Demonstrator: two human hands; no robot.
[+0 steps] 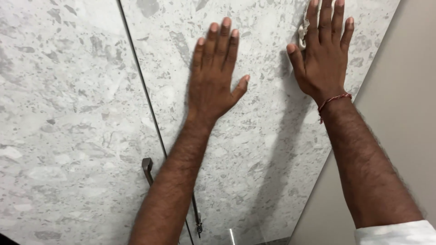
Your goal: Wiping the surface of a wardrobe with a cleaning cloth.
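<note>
Here, scene: two bare hands pressed flat against a grey speckled stone-look door panel (254, 149), seen from the head camera
Left hand (215, 77): palm flat on the panel, fingers straight and close together, thumb spread out to the side; its grip is fully open and holds nothing
Right hand (323, 54): palm flat on the panel near its upper right edge, fingers stretched upward, thumb out to the side; its grip is open, not curled round anything, but the fingers press a small white cloth (303, 32) against the surface
White cloth: crumpled, trapped between the right hand's fingers and the panel, only a bit of it showing beside the index finger, near the top edge of the view
Wrist: a red thread band (334, 100) circles the right wrist
Sleeve: a white sleeve edge (395, 233) shows on the right forearm at the lower right corner
Neighbouring panel (59, 118): same grey speckled finish, to the left, parted from the first by a thin dark gap
Handle (147, 169): dark metal bar beside the gap, partly hidden behind the left forearm
Wall (399, 118): plain beige surface to the right of the panel
</note>
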